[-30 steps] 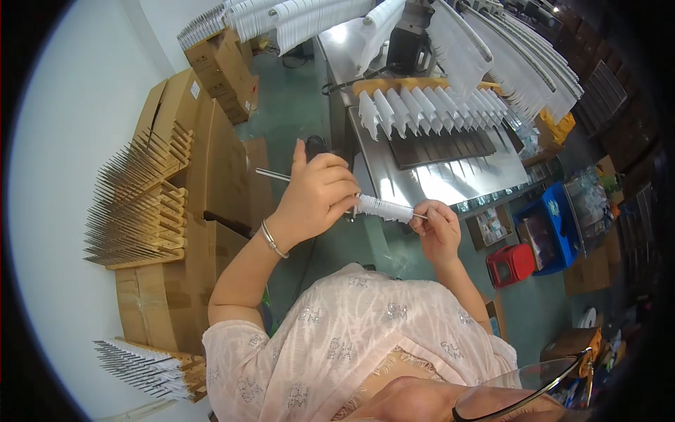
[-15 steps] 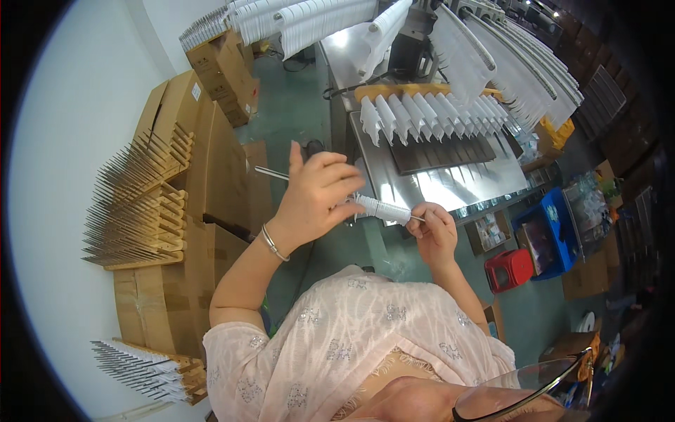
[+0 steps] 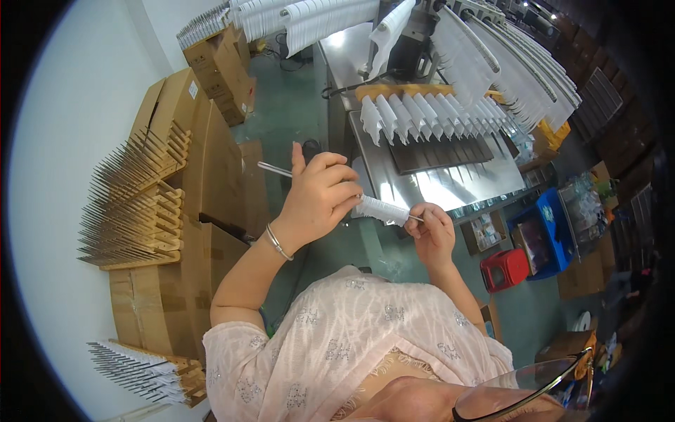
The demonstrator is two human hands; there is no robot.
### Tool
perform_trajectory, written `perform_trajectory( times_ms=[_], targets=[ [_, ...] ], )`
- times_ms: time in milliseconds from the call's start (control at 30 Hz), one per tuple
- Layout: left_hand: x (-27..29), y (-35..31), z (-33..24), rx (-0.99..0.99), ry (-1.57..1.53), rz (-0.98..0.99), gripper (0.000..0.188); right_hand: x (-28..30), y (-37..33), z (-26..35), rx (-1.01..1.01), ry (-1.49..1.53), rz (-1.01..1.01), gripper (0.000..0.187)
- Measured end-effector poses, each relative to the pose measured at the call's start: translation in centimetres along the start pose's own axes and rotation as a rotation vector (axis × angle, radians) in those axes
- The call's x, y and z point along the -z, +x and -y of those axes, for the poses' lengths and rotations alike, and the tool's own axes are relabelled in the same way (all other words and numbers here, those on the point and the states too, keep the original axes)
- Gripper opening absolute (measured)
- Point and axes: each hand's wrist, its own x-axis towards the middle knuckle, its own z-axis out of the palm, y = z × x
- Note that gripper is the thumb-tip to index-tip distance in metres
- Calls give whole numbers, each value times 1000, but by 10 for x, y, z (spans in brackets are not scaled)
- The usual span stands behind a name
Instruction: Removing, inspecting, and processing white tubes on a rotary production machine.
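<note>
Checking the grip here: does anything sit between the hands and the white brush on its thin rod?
Nothing visible. The left hand wraps the thin rod beside the white brush, and the right hand pinches the brush's other end.

Single head-worn fisheye, looking steeply down, close over hands, metal worktable ahead.

Steel table close ahead of hands.

A shiny steel worktable fills the upper middle of the frame, with a dark slotted plate lying on it right of centre. Across its far edge sits a wooden rack carrying a row of white sleeved brushes.
</note>
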Motion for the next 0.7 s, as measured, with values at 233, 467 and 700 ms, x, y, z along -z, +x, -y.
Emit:
perform_trajectory(
  times_ms=[233, 467, 700],
  targets=[
    [-11, -14, -3, 78, -130, -406, 15, 3, 0, -1, 45, 11, -64, 23],
    [-59, -35, -8, 329, -339, -244, 10, -5, -1, -2, 64, 9, -100, 24],
    [-69, -37, -8, 415, -381, -244, 9, -6, -2, -5, 64, -4, -127, 20]
  ],
)
